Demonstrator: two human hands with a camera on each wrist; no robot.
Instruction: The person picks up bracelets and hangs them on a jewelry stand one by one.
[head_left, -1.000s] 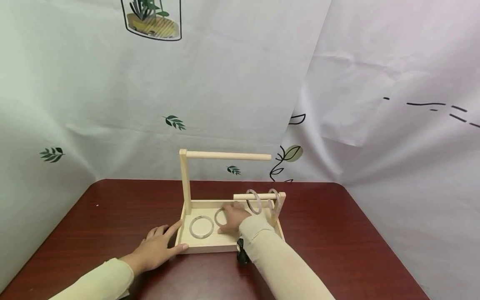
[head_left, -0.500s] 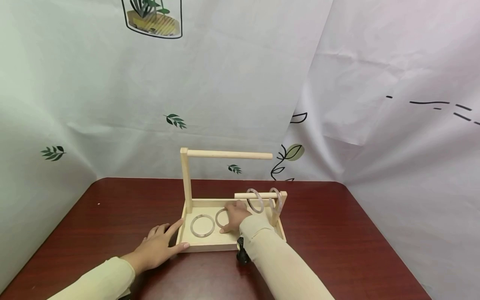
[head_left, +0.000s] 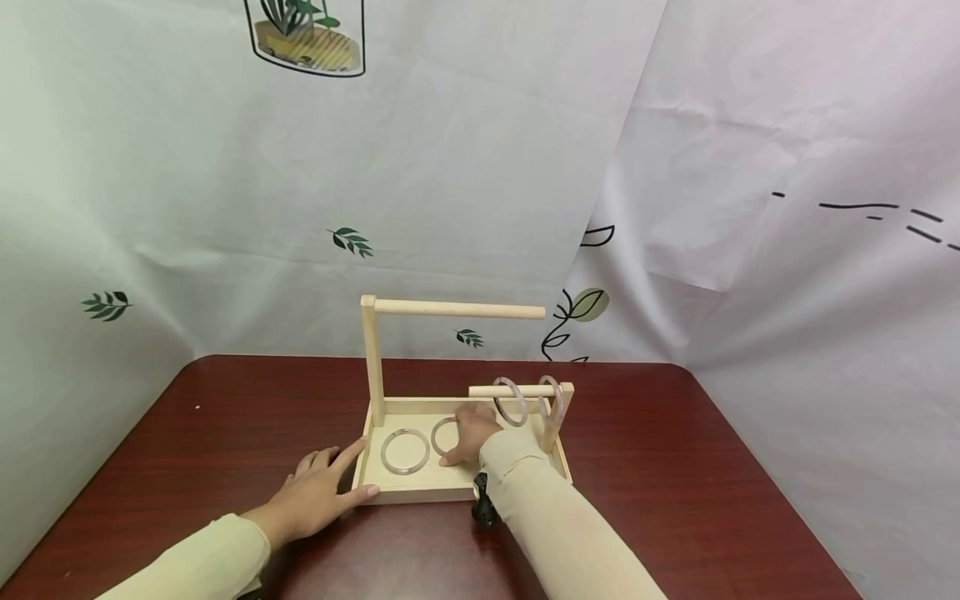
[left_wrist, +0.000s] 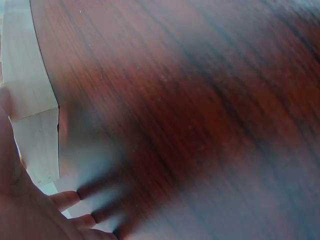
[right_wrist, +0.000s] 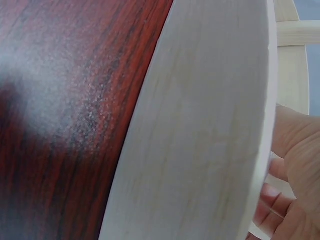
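A shallow pale wooden tray (head_left: 420, 496) stands on the table, with a post and bar at either end. Inside it my right hand (head_left: 474, 433) holds a translucent bangle (head_left: 433, 437), thumb at the near side and fingers at the far side; the hand hides the bangle's right part. Left of it a second bangle (head_left: 405, 472) lies flat. Two more, a near bangle (head_left: 519, 408) and an outer bangle (head_left: 559, 402), hang on the low bar (head_left: 480, 392). My left hand (head_left: 311, 500) rests at the tray's left front corner, fingers spread, index finger and thumb touching its walls.
A tall bar (head_left: 457, 309) on the left post (head_left: 372, 358) reaches right above the tray, bare along its length. The low bar's post (head_left: 555, 429) rises at the right end. Dark red wooden table (head_left: 660, 483) lies around the tray; a white patterned cloth (head_left: 480, 167) hangs behind.
The right hand has closed in slightly around the bangle in the tray. The left hand and the hanging bangles keep their places; the head view has shifted a little.
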